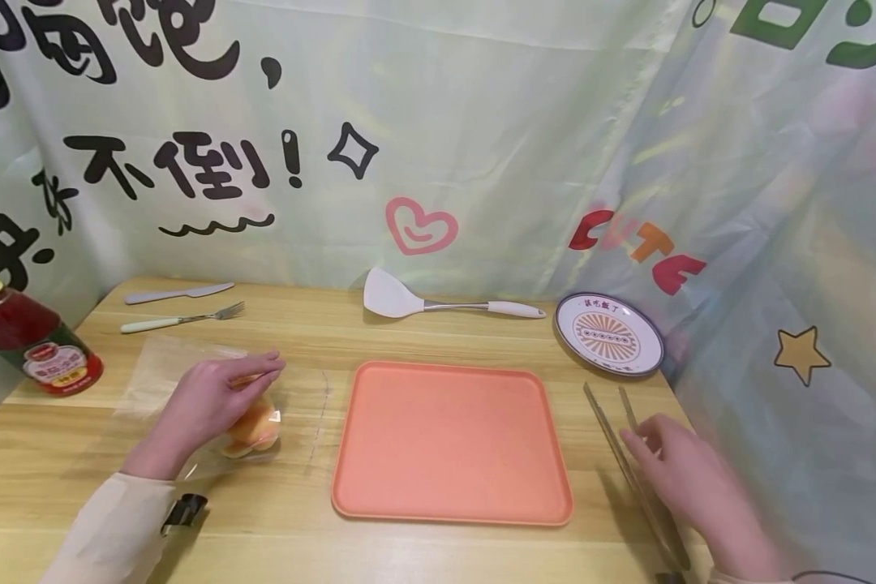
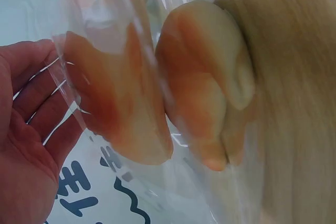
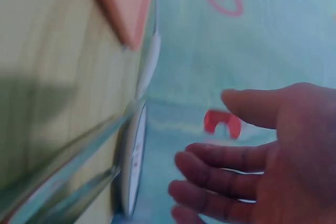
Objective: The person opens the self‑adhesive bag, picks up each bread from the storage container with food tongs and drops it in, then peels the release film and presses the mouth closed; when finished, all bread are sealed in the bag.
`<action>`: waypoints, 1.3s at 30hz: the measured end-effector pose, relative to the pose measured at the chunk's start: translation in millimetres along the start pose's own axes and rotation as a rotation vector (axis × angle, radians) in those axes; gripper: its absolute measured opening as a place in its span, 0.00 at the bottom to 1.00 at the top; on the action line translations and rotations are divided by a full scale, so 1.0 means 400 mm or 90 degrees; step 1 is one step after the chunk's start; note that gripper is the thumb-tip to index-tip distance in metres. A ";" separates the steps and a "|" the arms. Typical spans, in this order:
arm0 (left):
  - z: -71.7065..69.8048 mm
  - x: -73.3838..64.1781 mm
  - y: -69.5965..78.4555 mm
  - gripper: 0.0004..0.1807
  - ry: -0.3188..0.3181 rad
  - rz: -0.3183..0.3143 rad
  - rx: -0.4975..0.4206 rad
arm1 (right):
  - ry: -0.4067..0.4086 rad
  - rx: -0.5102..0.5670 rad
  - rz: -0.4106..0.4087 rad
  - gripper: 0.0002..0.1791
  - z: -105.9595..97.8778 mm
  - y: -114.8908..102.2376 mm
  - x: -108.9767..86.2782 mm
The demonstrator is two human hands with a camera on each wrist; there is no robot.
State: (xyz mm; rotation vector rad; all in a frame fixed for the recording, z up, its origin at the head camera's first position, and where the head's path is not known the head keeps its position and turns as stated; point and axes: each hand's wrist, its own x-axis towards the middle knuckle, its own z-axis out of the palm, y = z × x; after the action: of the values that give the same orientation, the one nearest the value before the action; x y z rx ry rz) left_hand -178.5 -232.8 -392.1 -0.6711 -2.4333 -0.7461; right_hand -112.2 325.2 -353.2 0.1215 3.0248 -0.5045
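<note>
A clear plastic bag (image 1: pixel 156 369) with orange-brown bread (image 1: pixel 257 425) inside lies left of the tray. My left hand (image 1: pixel 215 397) is over it, thumb and fingers pinching the plastic by the upper piece. The left wrist view shows two pieces of bread (image 2: pixel 118 103) through the plastic, the right one against the table; the film crosses my fingertips. At the right edge of the table, metal tongs (image 1: pixel 616 442) lie with their arms spread. My right hand (image 1: pixel 689 474) hovers beside them, loosely curled and holding nothing. In the right wrist view its fingers (image 3: pixel 220 177) stand apart from the tongs.
A pink tray (image 1: pixel 453 442) occupies the middle. Behind it lies a white spatula (image 1: pixel 394 294); a patterned plate (image 1: pixel 608 334) leans at the back right. Knife (image 1: pixel 178 294) and fork (image 1: pixel 182 319) lie back left, near a red sauce bottle (image 1: pixel 36 345). Printed cloth encloses the table.
</note>
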 end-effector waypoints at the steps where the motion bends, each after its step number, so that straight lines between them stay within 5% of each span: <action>1: 0.000 0.000 0.001 0.13 -0.006 -0.003 -0.002 | 0.018 0.004 -0.014 0.32 -0.001 -0.015 -0.002; 7: -0.001 0.002 0.002 0.13 -0.016 -0.010 -0.001 | 0.114 0.066 -0.130 0.16 0.019 -0.111 -0.011; 12: -0.001 0.005 0.002 0.13 -0.015 -0.006 -0.001 | 0.109 0.177 -0.216 0.06 0.060 -0.199 0.000; 26: -0.003 0.015 0.007 0.13 -0.029 -0.011 0.002 | -0.183 0.420 -0.327 0.12 0.215 -0.454 0.019; 39: -0.001 0.009 0.004 0.12 -0.021 -0.019 0.017 | -0.341 0.659 -0.266 0.12 0.344 -0.647 0.002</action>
State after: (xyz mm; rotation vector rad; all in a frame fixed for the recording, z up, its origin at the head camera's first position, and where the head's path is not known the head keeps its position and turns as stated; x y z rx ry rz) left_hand -180.2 -230.6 -389.0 -0.6439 -2.4840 -0.7184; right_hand -128.1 36.1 -400.0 -0.5090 1.9873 -1.7343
